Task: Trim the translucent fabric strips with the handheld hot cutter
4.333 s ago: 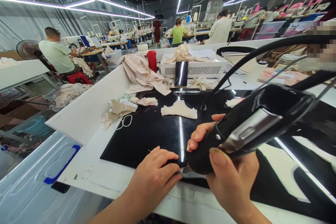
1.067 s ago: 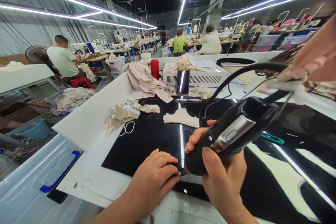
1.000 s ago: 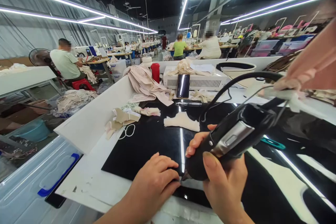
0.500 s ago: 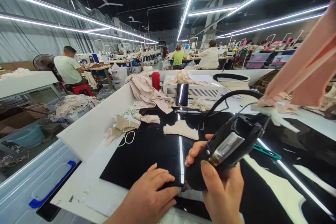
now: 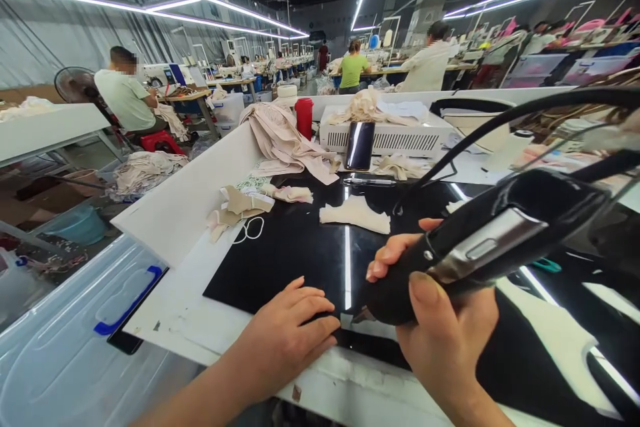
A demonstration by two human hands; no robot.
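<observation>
My right hand [image 5: 450,327] is wrapped round a black corded electric hand cutter [image 5: 480,240] with a silver switch plate. Its narrow metal tip [image 5: 363,315] points down at a thin pale strip [image 5: 383,328] near the front edge of the glossy black board [image 5: 290,253]. My left hand [image 5: 295,327] lies flat, fingers stretched out, with its fingertips at the left end of that strip. Whether they touch the strip or just the board I cannot tell. Ahead of both hands lies a cream fabric piece [image 5: 355,215]. A larger cream piece [image 5: 550,333] lies to the right.
The cutter's black cord [image 5: 480,133] arches across the right side. Behind stand a phone [image 5: 360,145], a pen [image 5: 369,181], a red cup [image 5: 303,118] and a white vented box [image 5: 400,137]. Fabric scraps [image 5: 243,205] lie left; a plastic bin [image 5: 65,353] is below. People sit at sewing tables beyond.
My view has tilted down and shifted. The cutter's body now leans further right and looks larger, while its tip stays by the strip. My left hand keeps its flat pose.
</observation>
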